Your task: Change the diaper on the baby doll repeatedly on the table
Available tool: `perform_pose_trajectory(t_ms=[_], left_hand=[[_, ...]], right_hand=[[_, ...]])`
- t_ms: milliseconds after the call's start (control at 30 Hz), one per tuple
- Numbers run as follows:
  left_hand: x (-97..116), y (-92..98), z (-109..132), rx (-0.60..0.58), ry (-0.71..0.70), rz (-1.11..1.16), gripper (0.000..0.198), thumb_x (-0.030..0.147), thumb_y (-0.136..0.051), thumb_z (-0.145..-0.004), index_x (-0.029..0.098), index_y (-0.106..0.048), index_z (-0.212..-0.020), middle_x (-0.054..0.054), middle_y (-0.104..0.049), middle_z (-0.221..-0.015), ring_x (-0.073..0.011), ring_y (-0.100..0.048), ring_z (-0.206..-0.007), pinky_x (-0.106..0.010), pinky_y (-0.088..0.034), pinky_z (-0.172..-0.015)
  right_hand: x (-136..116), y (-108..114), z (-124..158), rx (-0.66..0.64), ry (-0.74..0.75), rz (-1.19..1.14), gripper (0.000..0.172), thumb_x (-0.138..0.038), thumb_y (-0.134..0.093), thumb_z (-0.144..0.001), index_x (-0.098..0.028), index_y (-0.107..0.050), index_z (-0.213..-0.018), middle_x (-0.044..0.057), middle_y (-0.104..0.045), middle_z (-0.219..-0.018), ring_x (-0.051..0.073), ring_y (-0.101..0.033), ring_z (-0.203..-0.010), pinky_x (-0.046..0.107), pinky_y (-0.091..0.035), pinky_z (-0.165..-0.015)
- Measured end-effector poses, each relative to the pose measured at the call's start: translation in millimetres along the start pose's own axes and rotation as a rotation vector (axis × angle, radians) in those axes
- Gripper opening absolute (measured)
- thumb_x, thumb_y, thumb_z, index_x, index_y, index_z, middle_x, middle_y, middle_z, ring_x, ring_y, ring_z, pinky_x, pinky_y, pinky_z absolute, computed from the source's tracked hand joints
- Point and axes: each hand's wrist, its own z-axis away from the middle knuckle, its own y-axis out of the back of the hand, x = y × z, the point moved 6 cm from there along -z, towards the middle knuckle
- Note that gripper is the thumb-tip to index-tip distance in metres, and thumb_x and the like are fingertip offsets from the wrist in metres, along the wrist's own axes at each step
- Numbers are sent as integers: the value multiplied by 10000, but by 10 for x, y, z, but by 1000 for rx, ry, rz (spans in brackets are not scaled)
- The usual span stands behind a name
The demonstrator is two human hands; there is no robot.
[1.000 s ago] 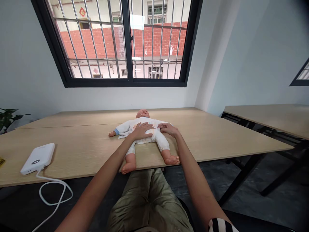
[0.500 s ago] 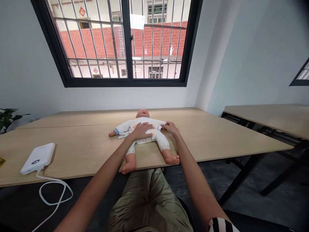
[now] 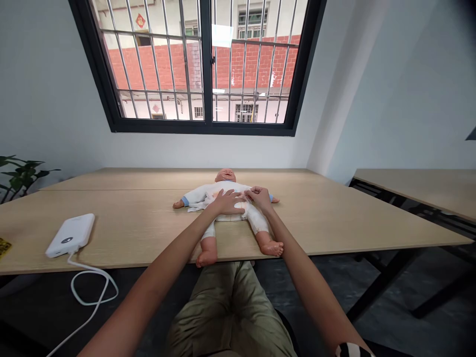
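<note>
A baby doll point(image 3: 269, 246) lies on its back on the wooden table, head toward the window and feet over the front edge. It wears a white outfit point(image 3: 200, 195) with blue cuffs. My left hand point(image 3: 228, 202) rests flat on the doll's belly, fingers spread. Beside it, my right hand point(image 3: 259, 197) pinches the white cloth near the doll's waist, on the right side. Folds of the outfit are partly hidden under both hands.
On the table point(image 3: 141, 233) at left is a white power bank point(image 3: 71, 234) with a white cable point(image 3: 89, 270) hanging over the front edge. A plant point(image 3: 24, 174) stands at far left. A second table point(image 3: 420, 188) is at right, and a barred window lies ahead.
My right hand has moved inward from the doll's sleeve end to its waist, closer to my left hand, uncovering the doll's right-side hand. The whole view has shifted slightly.
</note>
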Motion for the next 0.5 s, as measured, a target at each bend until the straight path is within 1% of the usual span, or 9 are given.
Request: perform_pose_trajectory(t_ms=[100, 200, 367, 500], left_hand=[[5, -18, -5, 10, -5, -15, 569, 575, -492, -882, 360, -483, -1409, -52, -353, -1571, -347, -256, -1461, -680, -144, -1143], [-8, -45, -4, 20, -7, -24, 571, 575, -510, -877, 370, -483, -1409, -63, -318, -1588, -332, -237, -1474, -666, -137, -1151], [-35, -85, 0, 12, 9, -21, 589, 586, -527, -874, 364, -481, -1418, -93, -234, -1619, -322, -193, -1494, -648, -114, -1161], [-7, -84, 9, 13, -4, -33, 582, 586, -534, -869, 379, -484, -1410, -79, -247, -1616, -311, -190, -1496, -642, -108, -1164]], right_hand=[[-65, -94, 66, -75, 49, 20, 275, -443, -657, -656, -179, -595, -612, 66, -674, -651, 166, -587, -622, 268, -457, -594], [-111, -124, 115, -101, 56, 71, 304, -461, -647, -697, -162, -668, -647, 74, -703, -690, 181, -612, -656, 276, -461, -623], [-150, -123, 140, -97, 51, 131, 289, -405, -654, -703, -136, -750, -748, 78, -728, -734, 190, -620, -683, 285, -447, -640], [-140, -115, 128, -93, 56, 135, 279, -379, -640, -720, -121, -746, -731, 97, -723, -718, 207, -618, -682, 301, -454, -640]])
